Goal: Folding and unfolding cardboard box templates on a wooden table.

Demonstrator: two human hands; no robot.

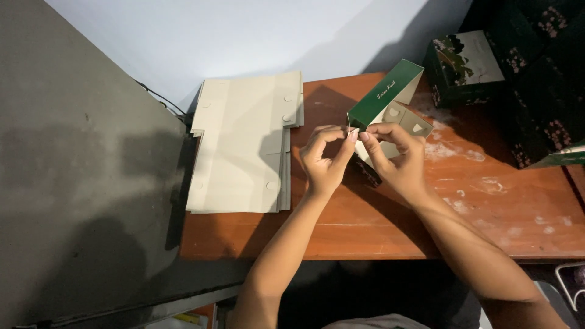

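Over the middle of a brown wooden table [475, 225], both my hands hold a partly folded green cardboard box [385, 97] with a pale grey inside. My left hand [323, 159] pinches a small flap at the box's near corner between thumb and fingers. My right hand [399, 159] grips the same corner from the right, its fingertips almost touching those of the left. The box tilts up and away from me, with its open end and inner flaps facing right.
A stack of flat, pale grey box blanks [244, 143] lies on the table's left part. Finished dark green boxes with floral print [466, 64] are piled at the far right. A grey surface [79, 170] borders the table on the left. White smears mark the table at right.
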